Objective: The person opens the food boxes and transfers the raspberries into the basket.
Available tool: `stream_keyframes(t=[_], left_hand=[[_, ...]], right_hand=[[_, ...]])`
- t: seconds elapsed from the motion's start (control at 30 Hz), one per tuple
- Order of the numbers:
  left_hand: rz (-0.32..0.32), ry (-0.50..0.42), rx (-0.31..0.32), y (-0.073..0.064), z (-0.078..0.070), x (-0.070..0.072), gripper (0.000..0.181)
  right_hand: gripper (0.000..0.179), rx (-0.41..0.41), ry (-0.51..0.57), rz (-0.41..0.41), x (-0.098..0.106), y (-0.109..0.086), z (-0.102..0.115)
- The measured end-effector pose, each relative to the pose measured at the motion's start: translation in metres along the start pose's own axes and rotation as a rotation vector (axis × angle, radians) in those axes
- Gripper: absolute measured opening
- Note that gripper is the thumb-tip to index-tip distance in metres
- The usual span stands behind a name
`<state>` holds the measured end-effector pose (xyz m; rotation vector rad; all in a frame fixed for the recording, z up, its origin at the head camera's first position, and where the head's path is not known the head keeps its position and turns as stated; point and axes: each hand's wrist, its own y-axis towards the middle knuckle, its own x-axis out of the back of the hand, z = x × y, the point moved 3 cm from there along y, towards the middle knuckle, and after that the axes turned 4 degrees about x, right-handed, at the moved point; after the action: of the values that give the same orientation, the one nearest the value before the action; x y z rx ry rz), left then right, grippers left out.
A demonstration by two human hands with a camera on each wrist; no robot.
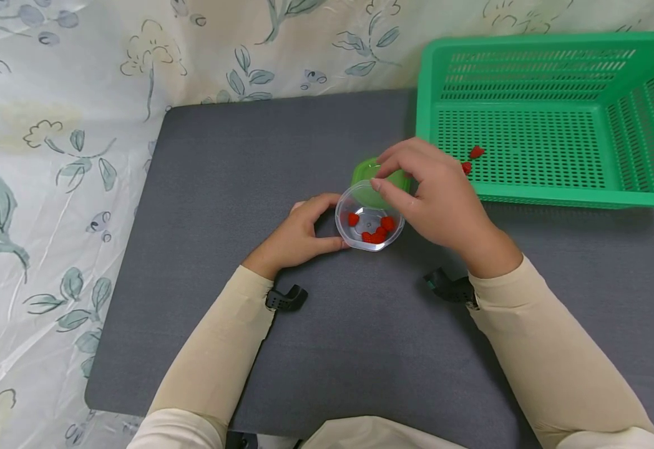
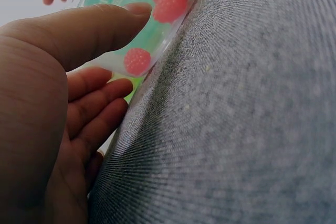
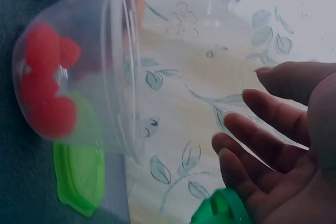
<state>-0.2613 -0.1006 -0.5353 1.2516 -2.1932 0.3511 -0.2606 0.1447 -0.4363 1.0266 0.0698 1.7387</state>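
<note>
My left hand (image 1: pixel 304 234) holds a clear plastic container (image 1: pixel 373 247) at its left side, thumb in front and fingers behind. Several red raspberries (image 3: pixel 43 85) lie on the container's floor. Over its back right rim is my right hand (image 1: pixel 439 193), its fingers loosely bent. The right wrist view shows nothing between that hand's fingers and thumb, and a gap between it and the container. A green lid (image 1: pixel 365 169) lies on the table just behind the container, partly hidden by it and by the right hand.
A green perforated basket (image 1: pixel 529 198) stands at the right back of the dark grey table (image 1: pixel 237 162). Inside it, near its left end, are two raspberries (image 1: pixel 477 152), one partly covered by the right hand. Leaf-patterned cloth (image 1: pixel 108 68) borders the table behind and on the left.
</note>
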Motion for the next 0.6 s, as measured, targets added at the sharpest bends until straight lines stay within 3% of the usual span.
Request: stream_keyframes(t=[0.23,0.43,0.6], left_hand=[[-0.005,-0.002,-0.018,0.0,0.001,0.0,0.064],[-0.003,0.002,-0.03,0.0,0.001,-0.001,0.063],[-0.003,0.005,-0.034,0.0,0.001,0.0,0.063]], right_hand=[[0.011,0.004,0.016,0.131,-0.016,-0.001,0.003],[0.022,-0.103,-0.022,0.29,-0.026,-0.004,-0.003],[0.024,-0.145,-0.058,0.341,-0.032,-0.005,-0.008]])
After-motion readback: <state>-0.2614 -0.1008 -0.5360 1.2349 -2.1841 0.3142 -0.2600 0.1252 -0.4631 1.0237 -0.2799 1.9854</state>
